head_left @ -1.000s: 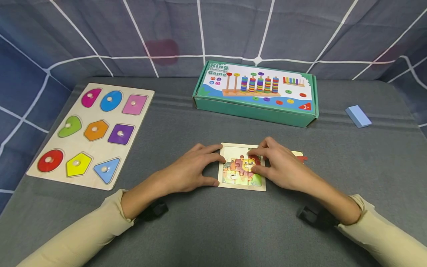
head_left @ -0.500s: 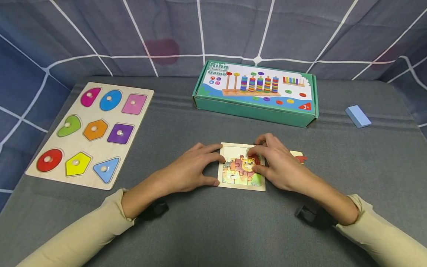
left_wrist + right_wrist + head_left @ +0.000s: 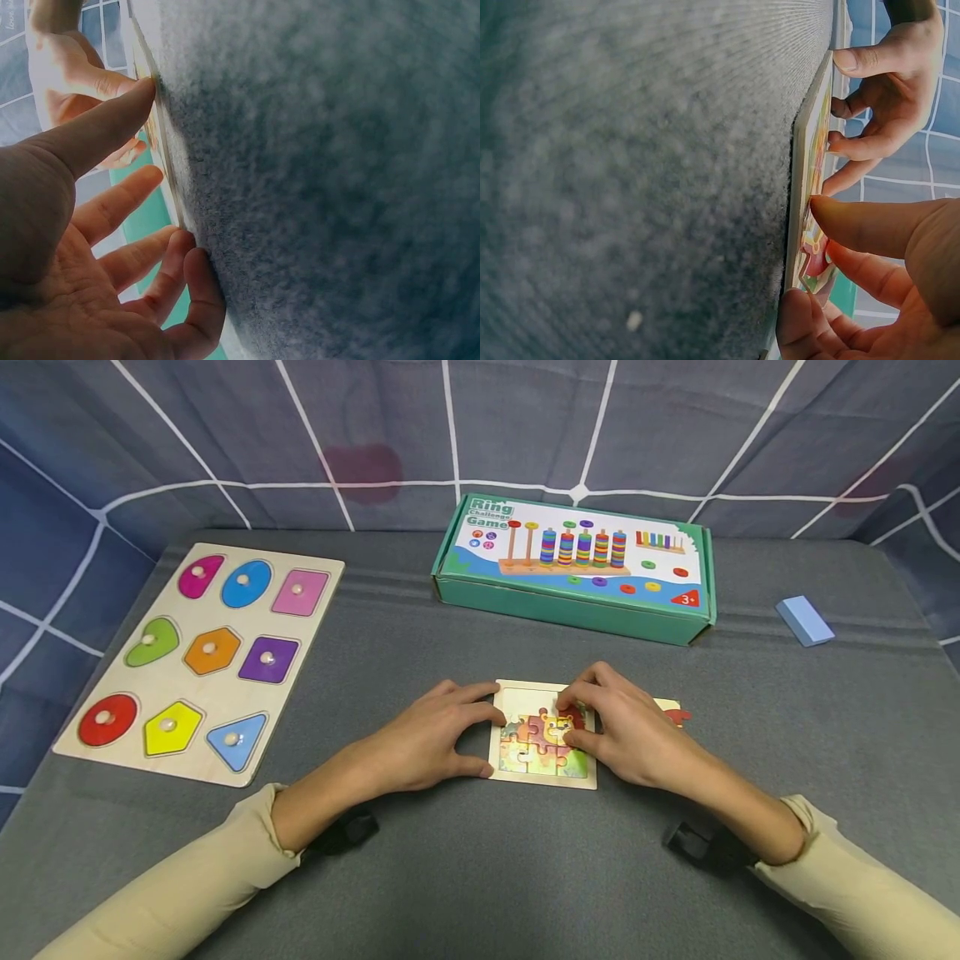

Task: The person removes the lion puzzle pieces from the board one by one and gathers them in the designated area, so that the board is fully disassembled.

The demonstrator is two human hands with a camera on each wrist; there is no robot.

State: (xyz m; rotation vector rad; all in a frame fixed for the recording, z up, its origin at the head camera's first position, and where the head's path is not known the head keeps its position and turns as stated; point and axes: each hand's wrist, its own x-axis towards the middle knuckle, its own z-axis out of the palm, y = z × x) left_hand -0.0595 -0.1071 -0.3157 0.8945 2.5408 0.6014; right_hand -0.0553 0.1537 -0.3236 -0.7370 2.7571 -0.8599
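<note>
A small wooden jigsaw puzzle tray (image 3: 543, 782) with a lion picture lies flat between both hands. Its upper left part shows bare wood; jigsaw pieces fill the lower rows. The left hand (image 3: 431, 739) rests at the tray's left edge, thumb by the near corner and fingertips along the far part. Over the right side, the right hand (image 3: 633, 731) pinches a dark-red jigsaw piece (image 3: 576, 718) between thumb and fingers. In the right wrist view this piece (image 3: 816, 259) sits slightly tilted against the tray.
Right of the tray, a piece with red on it (image 3: 677, 716) lies partly hidden by the right hand. A nine-shape knob puzzle board (image 3: 217, 697) lies at left. Behind stand a green Ring Challenge Game box (image 3: 570, 610) and, far right, a light-blue block (image 3: 805, 621).
The right hand's fingers shift slightly over the same piece. The left hand and the tray stay in place.
</note>
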